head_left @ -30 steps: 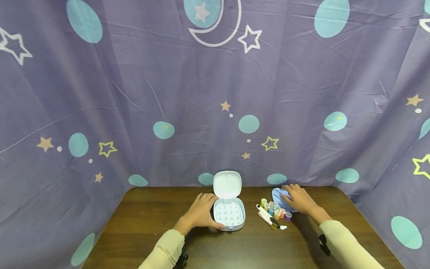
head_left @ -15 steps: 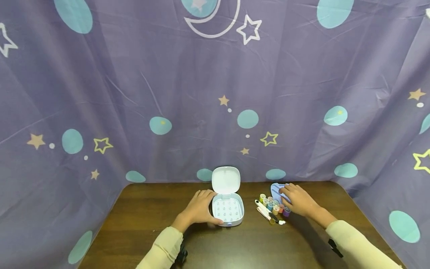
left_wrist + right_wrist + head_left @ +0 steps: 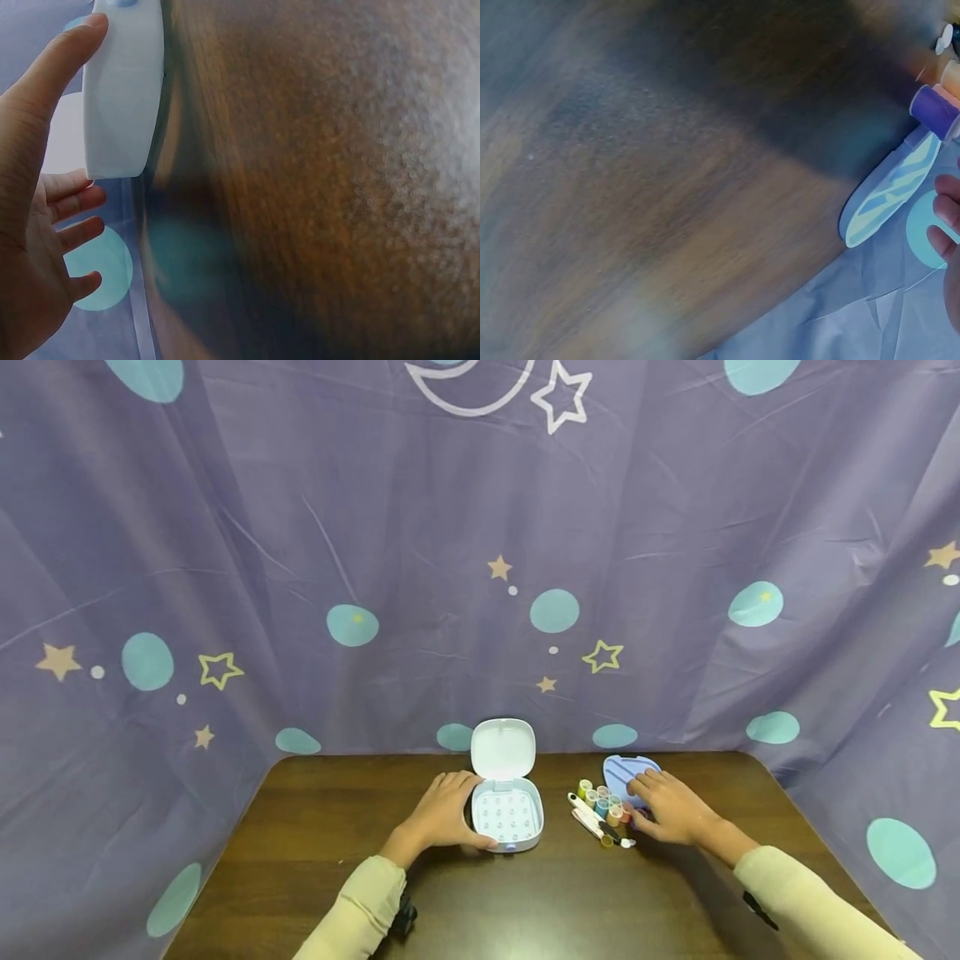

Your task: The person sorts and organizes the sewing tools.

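Observation:
My left hand (image 3: 446, 817) grips the left side of a small white box (image 3: 527, 843), thumb on its front wall and fingers toward the back. Its lid (image 3: 503, 750) stands raised, and rows of small pegs show inside. In the left wrist view, the thumb presses the box wall (image 3: 124, 97). My right hand (image 3: 671, 810) hovers over the right end of a group of thread spools (image 3: 602, 807), beside a light-blue slotted tray (image 3: 618, 772). In the right wrist view, a purple spool (image 3: 933, 111) is near its loosely bent fingers (image 3: 946, 206); the thumb is out of that view.
A tool with a white handle and black end (image 3: 609, 832) lies along the spools, with a slim white tool (image 3: 587, 822) next to it. A small white piece (image 3: 627, 843) lies at the black end. A patterned purple curtain (image 3: 420, 693) hangs behind the brown table (image 3: 330, 802).
My right hand has drawn back from the blue tray toward the spools' right end, and more of the tray shows. The left hand keeps its grip on the box. The head view has tilted upward slightly.

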A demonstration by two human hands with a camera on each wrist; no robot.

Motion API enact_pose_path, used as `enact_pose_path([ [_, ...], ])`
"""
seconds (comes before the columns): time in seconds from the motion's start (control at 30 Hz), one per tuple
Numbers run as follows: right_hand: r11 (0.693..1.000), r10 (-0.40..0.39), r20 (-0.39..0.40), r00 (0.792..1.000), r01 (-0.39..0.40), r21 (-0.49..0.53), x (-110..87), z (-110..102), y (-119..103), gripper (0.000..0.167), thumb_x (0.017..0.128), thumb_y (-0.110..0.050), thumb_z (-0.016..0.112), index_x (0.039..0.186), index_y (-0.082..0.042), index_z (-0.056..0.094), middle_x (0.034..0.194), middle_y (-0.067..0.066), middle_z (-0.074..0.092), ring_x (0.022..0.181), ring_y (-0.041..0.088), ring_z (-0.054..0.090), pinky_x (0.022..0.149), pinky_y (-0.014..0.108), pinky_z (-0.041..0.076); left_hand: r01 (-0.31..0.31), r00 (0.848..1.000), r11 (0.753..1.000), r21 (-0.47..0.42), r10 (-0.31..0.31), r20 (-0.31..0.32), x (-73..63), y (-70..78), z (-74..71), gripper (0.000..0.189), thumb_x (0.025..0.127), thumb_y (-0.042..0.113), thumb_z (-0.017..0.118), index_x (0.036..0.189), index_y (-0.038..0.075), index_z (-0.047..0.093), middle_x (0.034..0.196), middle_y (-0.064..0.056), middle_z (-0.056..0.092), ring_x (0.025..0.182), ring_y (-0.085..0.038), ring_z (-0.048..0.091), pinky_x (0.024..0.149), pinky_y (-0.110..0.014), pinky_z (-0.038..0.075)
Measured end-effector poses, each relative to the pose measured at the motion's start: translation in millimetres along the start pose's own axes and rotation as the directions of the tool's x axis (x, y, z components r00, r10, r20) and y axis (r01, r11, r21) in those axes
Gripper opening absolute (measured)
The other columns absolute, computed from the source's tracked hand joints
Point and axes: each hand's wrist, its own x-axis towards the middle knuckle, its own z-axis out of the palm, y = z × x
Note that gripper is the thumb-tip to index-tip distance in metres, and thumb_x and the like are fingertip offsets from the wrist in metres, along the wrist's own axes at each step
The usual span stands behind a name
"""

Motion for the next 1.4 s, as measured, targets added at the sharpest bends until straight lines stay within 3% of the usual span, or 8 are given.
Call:
enact_pose_path([
  [0.23,1.000,-0.010,-0.008,1.000,0.010,-0.022,2.1,-1.3,3.6,0.031,0.073,-0.032,0.074,0.090,-0.012,0.058,0.083,-0.004,0.053,0.080,0.017,0.050,0.073,0.038,0.045,0.005,1.000,1.000,0.008,-0.005,-0.012,3.8,-1.8,-5.2,0.109,0.060,0.073,0.084,0.140,0.007,0.054,0.135,-0.007,0.059,0.127,-0.030,0.053,0.115,-0.052,0.035],
  [0.5,1.000,0.012,0.014,1.000,-0.012,-0.026,-0.1,-3.3,4.3,0.031,0.073,-0.033,0.074,0.089,-0.012,0.057,0.082,-0.005,0.052,0.080,0.017,0.050,0.074,0.037,0.045,0.007,1.000,1.000,-0.001,-0.007,0.006,5.6,-1.2,-6.4,0.109,0.060,0.072,0.084,0.141,0.007,0.053,0.136,-0.006,0.058,0.129,-0.030,0.052,0.116,-0.052,0.035],
  [0.77,0.999,0.011,-0.002,1.000,-0.011,-0.032,-5.3,1.2,1.2,0.027,0.075,-0.032,0.071,0.087,-0.014,0.056,0.080,-0.006,0.050,0.077,0.016,0.049,0.070,0.036,0.043,-0.009,1.000,1.000,-0.010,0.008,-0.017,5.2,-2.0,-3.9,0.107,0.059,0.070,0.086,0.139,0.006,0.055,0.133,-0.006,0.060,0.126,-0.030,0.054,0.113,-0.051,0.037],
  [1.07,0.998,-0.037,-0.028,0.999,0.036,-0.044,-7.1,5.8,-0.4,0.027,0.073,-0.032,0.070,0.086,-0.013,0.055,0.079,-0.004,0.050,0.076,0.019,0.049,0.069,0.036,0.041,-0.003,1.000,1.000,-0.016,0.003,-0.012,3.7,-2.9,-1.2,0.106,0.059,0.070,0.086,0.139,0.007,0.054,0.133,-0.006,0.059,0.126,-0.030,0.054,0.113,-0.051,0.037],
  [1.4,0.994,-0.094,-0.036,0.995,0.092,-0.061,-12.7,8.7,4.8,0.029,0.073,-0.034,0.067,0.087,-0.012,0.055,0.086,0.003,0.051,0.084,0.024,0.049,0.078,0.043,0.041,0.002,1.000,0.999,-0.040,-0.002,-0.002,0.7,-0.4,0.9,0.109,0.060,0.070,0.086,0.140,0.004,0.053,0.133,-0.007,0.059,0.126,-0.030,0.053,0.114,-0.051,0.036],
])
